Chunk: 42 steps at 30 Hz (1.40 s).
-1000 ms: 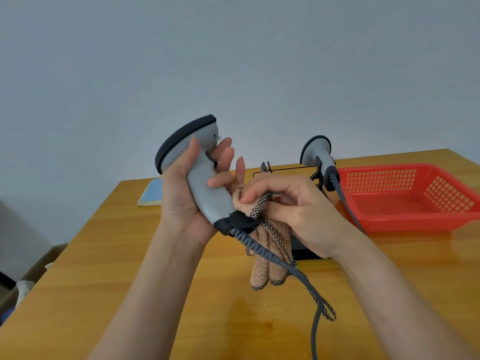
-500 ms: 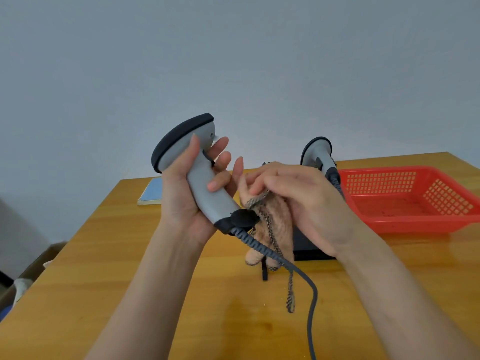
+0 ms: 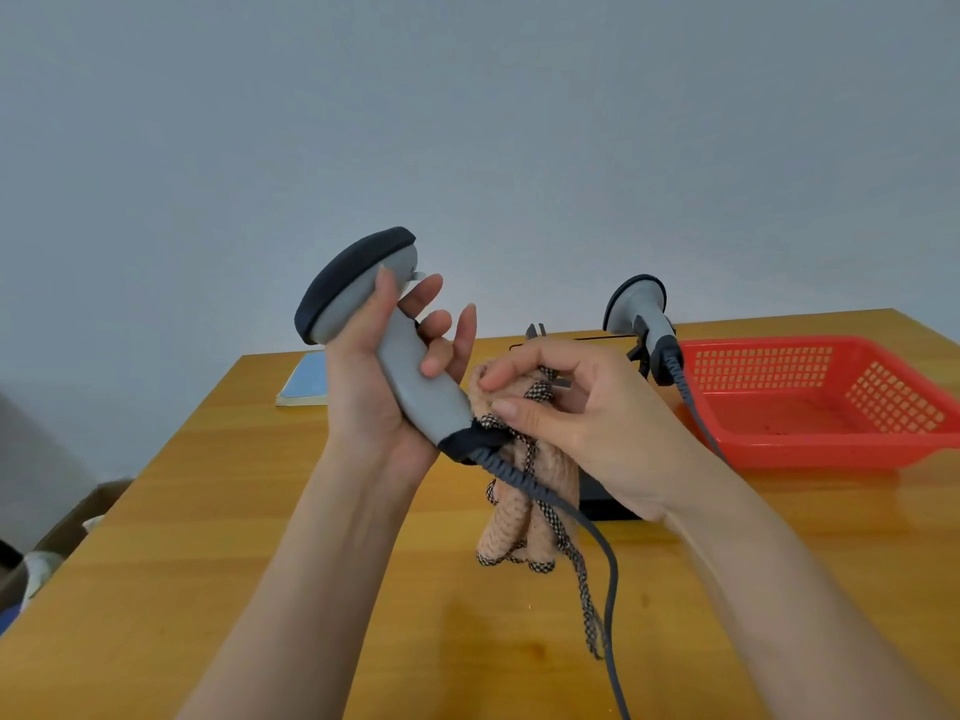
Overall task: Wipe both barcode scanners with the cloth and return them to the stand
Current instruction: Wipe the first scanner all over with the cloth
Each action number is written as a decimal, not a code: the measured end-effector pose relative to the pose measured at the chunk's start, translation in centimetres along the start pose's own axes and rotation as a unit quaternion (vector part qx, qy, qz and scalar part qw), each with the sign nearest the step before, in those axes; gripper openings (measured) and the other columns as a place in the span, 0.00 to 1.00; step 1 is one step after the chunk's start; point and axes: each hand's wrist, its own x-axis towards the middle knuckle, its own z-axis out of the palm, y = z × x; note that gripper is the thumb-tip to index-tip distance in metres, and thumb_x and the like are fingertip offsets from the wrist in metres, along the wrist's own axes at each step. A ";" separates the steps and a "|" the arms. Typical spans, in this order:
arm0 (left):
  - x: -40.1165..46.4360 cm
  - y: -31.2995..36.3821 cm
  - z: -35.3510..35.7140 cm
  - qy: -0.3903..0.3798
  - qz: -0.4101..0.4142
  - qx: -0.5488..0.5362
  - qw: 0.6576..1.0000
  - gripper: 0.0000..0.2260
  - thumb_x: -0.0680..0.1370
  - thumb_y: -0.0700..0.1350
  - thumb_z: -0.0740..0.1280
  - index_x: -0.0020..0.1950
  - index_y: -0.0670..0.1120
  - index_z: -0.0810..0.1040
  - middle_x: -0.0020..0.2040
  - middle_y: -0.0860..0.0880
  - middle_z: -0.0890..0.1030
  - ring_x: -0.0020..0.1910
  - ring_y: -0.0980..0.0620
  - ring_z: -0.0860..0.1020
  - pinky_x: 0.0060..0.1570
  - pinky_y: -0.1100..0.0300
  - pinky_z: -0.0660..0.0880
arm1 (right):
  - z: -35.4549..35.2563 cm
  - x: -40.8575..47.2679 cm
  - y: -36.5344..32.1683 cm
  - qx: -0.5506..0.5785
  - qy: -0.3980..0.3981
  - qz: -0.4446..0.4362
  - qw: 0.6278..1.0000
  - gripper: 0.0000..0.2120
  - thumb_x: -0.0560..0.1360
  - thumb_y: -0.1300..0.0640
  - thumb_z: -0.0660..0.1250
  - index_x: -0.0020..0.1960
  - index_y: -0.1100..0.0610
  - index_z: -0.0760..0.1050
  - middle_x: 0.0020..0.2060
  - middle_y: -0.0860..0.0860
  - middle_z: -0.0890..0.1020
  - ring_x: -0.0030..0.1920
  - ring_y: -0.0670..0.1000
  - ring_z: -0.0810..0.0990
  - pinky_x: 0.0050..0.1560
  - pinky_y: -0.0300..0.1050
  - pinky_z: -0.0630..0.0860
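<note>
My left hand (image 3: 374, 392) grips the handle of a grey barcode scanner (image 3: 410, 376) with a dark head, held upright above the table. Its grey cable (image 3: 602, 553) hangs from the handle's base down to the front. My right hand (image 3: 582, 423) pinches a peach cloth (image 3: 524, 491) with checkered trim against the base of the handle; the rest of the cloth dangles below. A second grey scanner (image 3: 647, 319) sits in the black stand (image 3: 608, 504) behind my right hand, which hides most of the stand.
A red plastic basket (image 3: 821, 402) stands at the right on the wooden table (image 3: 208, 563). A light blue booklet (image 3: 304, 381) lies at the back left. A cardboard box (image 3: 62, 537) sits on the floor beyond the table's left edge.
My right hand slid the cloth down from beside the handle to the handle's base. The scanner in my left hand stayed almost still.
</note>
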 end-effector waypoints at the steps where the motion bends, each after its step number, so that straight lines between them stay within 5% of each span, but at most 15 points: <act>1: 0.0 0.0 0.0 -0.006 0.005 0.002 1.000 0.15 0.78 0.51 0.66 0.51 0.38 0.77 0.33 0.46 0.75 0.20 0.56 0.66 0.46 0.59 0.80 | -0.1 0.0 0.1 0.020 -0.001 0.007 1.000 0.08 0.73 0.69 0.69 0.45 0.57 0.81 0.42 0.45 0.85 0.46 0.42 0.83 0.49 0.36 0.77; 9: -0.2 0.1 -0.3 -0.026 -0.002 -0.010 1.000 0.16 0.79 0.50 0.65 0.53 0.37 0.78 0.34 0.46 0.74 0.20 0.56 0.66 0.46 0.58 0.80 | -1.1 0.3 0.6 0.066 0.082 0.072 0.992 0.16 0.72 0.67 0.72 0.56 0.53 0.78 0.53 0.55 0.82 0.53 0.59 0.83 0.57 0.54 0.79; 12: -0.1 -0.1 -0.2 -0.024 0.006 -0.001 1.000 0.15 0.79 0.50 0.64 0.54 0.37 0.77 0.32 0.46 0.73 0.20 0.56 0.66 0.46 0.58 0.80 | -1.5 0.3 -0.2 0.133 0.058 0.049 0.988 0.13 0.68 0.60 0.71 0.52 0.56 0.80 0.49 0.57 0.85 0.51 0.57 0.84 0.53 0.55 0.81; 16: 0.3 -0.5 -0.1 -0.018 0.023 -0.001 1.000 0.15 0.79 0.50 0.65 0.53 0.38 0.77 0.30 0.47 0.73 0.21 0.56 0.67 0.49 0.58 0.79 | -0.5 0.1 0.0 -0.045 0.012 -0.008 0.999 0.09 0.71 0.54 0.71 0.51 0.52 0.84 0.54 0.48 0.80 0.59 0.45 0.79 0.61 0.47 0.76; 19: 0.5 -0.7 0.0 -0.006 0.038 0.002 0.999 0.14 0.79 0.50 0.65 0.52 0.38 0.77 0.30 0.47 0.73 0.20 0.56 0.67 0.50 0.58 0.79 | -0.2 0.2 0.1 -0.072 0.009 0.014 0.997 0.12 0.70 0.47 0.70 0.51 0.49 0.83 0.55 0.46 0.80 0.60 0.43 0.77 0.65 0.48 0.72; 22: 0.4 -1.0 0.3 0.005 0.042 0.010 0.999 0.13 0.80 0.50 0.64 0.51 0.39 0.76 0.29 0.47 0.73 0.21 0.56 0.69 0.50 0.59 0.79 | 0.0 0.0 0.0 -0.011 -0.001 0.056 0.998 0.10 0.69 0.50 0.72 0.47 0.54 0.81 0.43 0.48 0.84 0.45 0.56 0.83 0.48 0.53 0.81; 24: 0.3 -1.2 0.5 0.004 0.042 0.011 0.999 0.13 0.80 0.50 0.64 0.50 0.40 0.77 0.30 0.48 0.74 0.21 0.56 0.69 0.52 0.59 0.80 | 0.1 0.0 0.1 -0.018 0.006 0.033 0.999 0.06 0.69 0.56 0.75 0.44 0.55 0.79 0.37 0.43 0.82 0.42 0.48 0.82 0.45 0.42 0.80; 26: 0.3 -1.2 0.5 -0.002 0.044 0.011 0.999 0.12 0.80 0.49 0.63 0.49 0.40 0.77 0.30 0.47 0.74 0.21 0.56 0.67 0.52 0.59 0.79 | 0.1 0.1 0.1 -0.020 0.012 0.021 1.000 0.06 0.70 0.61 0.75 0.42 0.54 0.79 0.38 0.43 0.81 0.42 0.39 0.79 0.44 0.33 0.76; 34: 0.2 -0.9 0.2 -0.055 0.059 0.005 0.997 0.12 0.79 0.48 0.64 0.50 0.38 0.78 0.33 0.46 0.77 0.20 0.55 0.67 0.51 0.56 0.79 | -0.8 0.4 0.4 0.147 0.007 0.078 0.986 0.12 0.72 0.74 0.66 0.48 0.59 0.76 0.43 0.48 0.82 0.46 0.46 0.81 0.52 0.42 0.80; 40: -0.1 -0.6 0.2 -0.087 0.037 -0.037 0.995 0.15 0.77 0.48 0.64 0.52 0.37 0.78 0.31 0.45 0.75 0.20 0.56 0.67 0.50 0.57 0.79 | -1.5 0.5 0.7 0.209 0.040 0.191 0.958 0.11 0.79 0.65 0.62 0.61 0.61 0.76 0.52 0.60 0.84 0.49 0.56 0.83 0.50 0.49 0.81; 42: -0.1 -0.7 0.4 -0.094 0.036 -0.028 0.995 0.16 0.77 0.48 0.63 0.53 0.36 0.78 0.30 0.45 0.75 0.20 0.55 0.67 0.50 0.57 0.79 | -1.6 0.4 0.3 0.234 -0.016 0.190 0.953 0.14 0.80 0.59 0.60 0.61 0.63 0.76 0.54 0.61 0.83 0.52 0.58 0.82 0.51 0.49 0.81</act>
